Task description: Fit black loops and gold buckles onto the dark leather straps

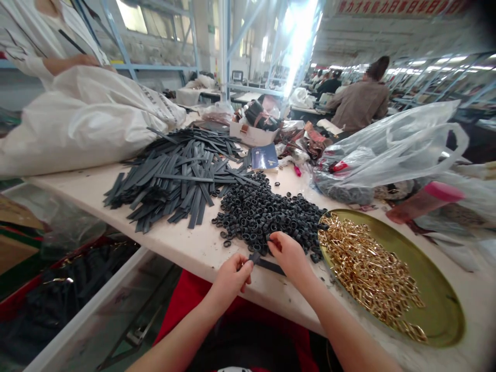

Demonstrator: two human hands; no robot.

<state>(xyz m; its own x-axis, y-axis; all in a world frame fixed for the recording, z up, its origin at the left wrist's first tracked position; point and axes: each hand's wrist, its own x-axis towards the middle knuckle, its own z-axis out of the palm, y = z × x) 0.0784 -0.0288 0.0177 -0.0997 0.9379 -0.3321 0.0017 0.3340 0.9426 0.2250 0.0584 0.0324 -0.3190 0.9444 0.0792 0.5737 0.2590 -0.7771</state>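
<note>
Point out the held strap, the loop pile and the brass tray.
strap (271,266), head view, its exposed middle
loop pile (267,214), head view, heap centre
brass tray (437,305), head view, bare inner floor

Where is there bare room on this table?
Barest is the table front strip between the strap pile and the near edge, beside the left hand, which pinches a strap with the right hand. Some room lies right of the tray. The ring heap and the back are crowded.
</note>
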